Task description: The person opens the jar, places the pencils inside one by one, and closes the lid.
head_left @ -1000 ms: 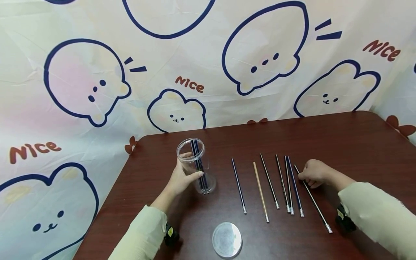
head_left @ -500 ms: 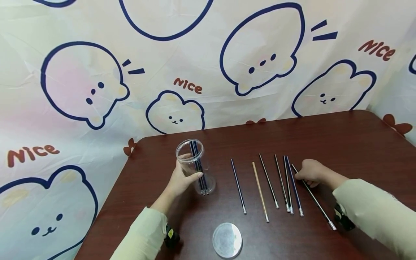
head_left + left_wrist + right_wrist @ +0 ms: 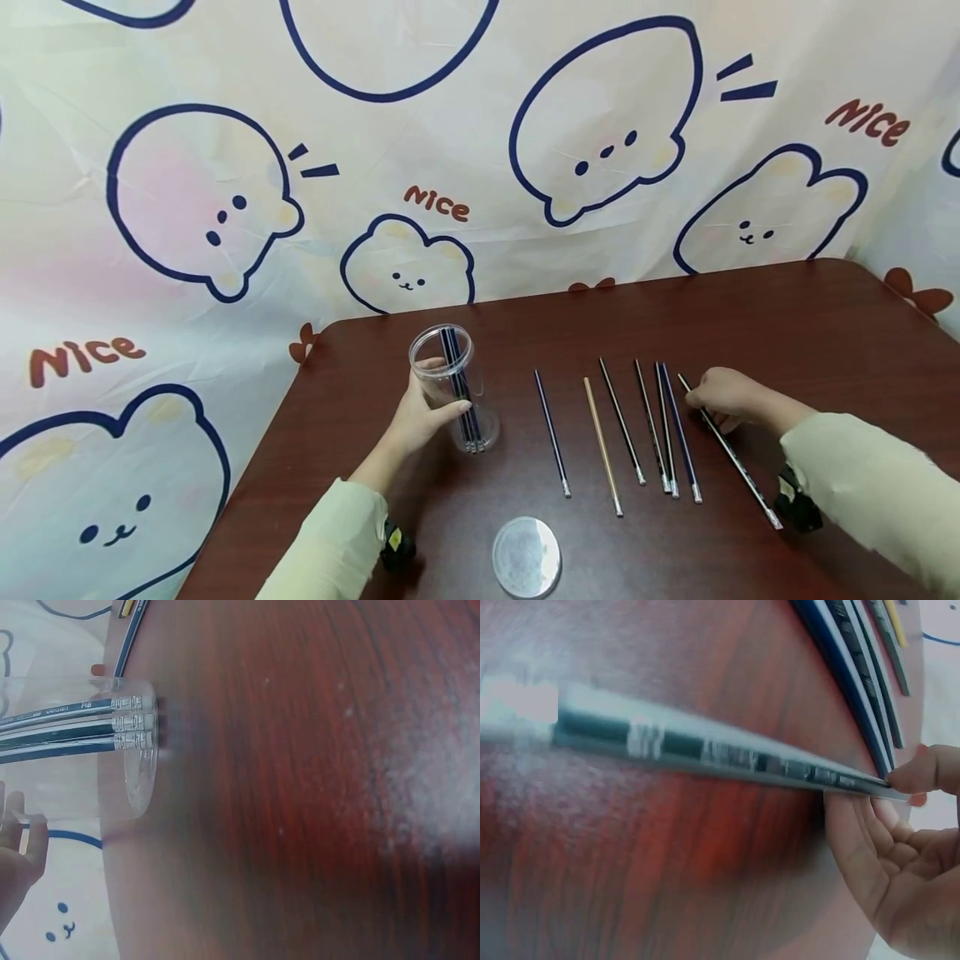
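My left hand [image 3: 414, 417] grips a clear plastic jar [image 3: 489, 425], thumb on its near side. The jar is lidless and tilted a little. Three dark pencils [image 3: 461, 385] stand in it, their silver eraser ends [image 3: 131, 722] at the bottom in the left wrist view. At the right, my right hand [image 3: 726, 397] pinches a dark pencil [image 3: 742, 471] near its far end between thumb and fingers. In the right wrist view its eraser end [image 3: 517, 709] points towards the camera, blurred. To the left of that hand lies a row of loose pencils, the closest a blue pencil [image 3: 681, 433].
Across the brown table [image 3: 847, 333] lie a natural-wood pencil [image 3: 603, 446], a blue pencil [image 3: 552, 435] and several dark ones, erasers towards me. A round clear lid [image 3: 527, 557] lies near the front. A printed cloth [image 3: 570, 250] hangs behind the table.
The pencil in my right hand has turned slightly, its eraser end swinging to the right and a little away from me. My left hand and the jar stay about where they were.
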Motion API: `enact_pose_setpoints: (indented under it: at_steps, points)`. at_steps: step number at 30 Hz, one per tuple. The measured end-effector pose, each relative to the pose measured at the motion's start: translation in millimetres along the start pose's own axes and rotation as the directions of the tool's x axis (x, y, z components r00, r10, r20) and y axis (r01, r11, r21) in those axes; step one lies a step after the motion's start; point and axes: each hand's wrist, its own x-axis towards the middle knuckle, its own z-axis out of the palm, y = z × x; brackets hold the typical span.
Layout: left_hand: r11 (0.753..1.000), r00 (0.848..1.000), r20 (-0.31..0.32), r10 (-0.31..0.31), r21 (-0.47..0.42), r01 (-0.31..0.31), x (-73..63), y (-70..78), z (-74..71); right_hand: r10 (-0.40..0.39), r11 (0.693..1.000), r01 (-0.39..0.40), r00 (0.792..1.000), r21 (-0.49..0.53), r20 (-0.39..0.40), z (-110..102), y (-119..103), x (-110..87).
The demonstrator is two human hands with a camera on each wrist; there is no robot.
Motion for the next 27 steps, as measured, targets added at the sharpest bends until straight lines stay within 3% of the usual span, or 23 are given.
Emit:
enact_pose_setpoints:
  at_steps: [5, 10, 16, 27]
  points:
    - [1.0, 1.0, -0.005, -0.008, -0.014, 0.007, -1.0, -1.7, 0.4, -0.02, 0.984, 0.009, 0.998, 0.18, 0.059, -5.1, 0.1, -2.9]
    - [1.0, 1.0, -0.003, 0.003, -0.029, -0.003, -1.2, -3.4, 0.6, -0.064, 0.962, 0.034, 0.993, 0.271, 0.102, -9.9, -12.1, -7.0]
    - [0.999, 1.0, 0.003, 0.016, -0.028, -0.016, 0.2, -3.6, 0.5, -0.167, 0.951, 0.13, 0.98, 0.281, 0.112, -12.5, -38.3, -16.0]
    - [1.0, 1.0, 0.005, 0.009, -0.005, -0.009, -1.7, -2.6, -1.7, -0.286, 0.911, 0.265, 0.958, 0.316, 0.021, 4.0, -83.7, -27.0]
